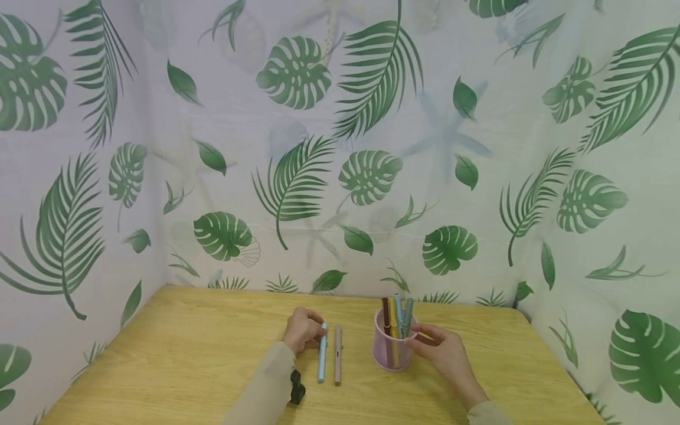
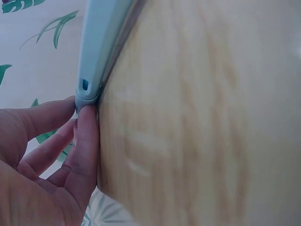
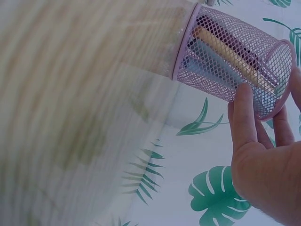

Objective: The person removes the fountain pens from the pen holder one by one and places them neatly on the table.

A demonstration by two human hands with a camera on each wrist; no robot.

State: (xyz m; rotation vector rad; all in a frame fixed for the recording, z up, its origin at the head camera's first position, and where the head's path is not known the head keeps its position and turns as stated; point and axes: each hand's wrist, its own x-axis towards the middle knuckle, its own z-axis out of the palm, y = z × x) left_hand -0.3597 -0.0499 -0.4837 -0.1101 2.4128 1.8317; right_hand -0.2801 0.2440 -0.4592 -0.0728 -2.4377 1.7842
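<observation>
With thumb and fingertips, my left hand [image 1: 305, 329] pinches the far end of a light blue pen [image 1: 321, 361] lying on the table. The left wrist view shows that hand [image 2: 51, 155] at the end of the pen [image 2: 103, 47]. A taupe pen [image 1: 337, 360] lies just right of it, roughly parallel. My right hand [image 1: 441, 348] holds a pink mesh pen holder [image 1: 379, 348] by its right side near the rim. Several pens [image 1: 397, 316] stand upright inside, dark brown, yellow, light blue and grey-green. In the right wrist view, fingers [image 3: 244, 113] touch the mesh [image 3: 221, 87].
The wood-grain table [image 1: 186, 354] reaches back to a white curtain [image 1: 319, 195] printed with green leaves, which also hangs at both sides. A small black device [image 1: 297, 388] sits by the left wrist.
</observation>
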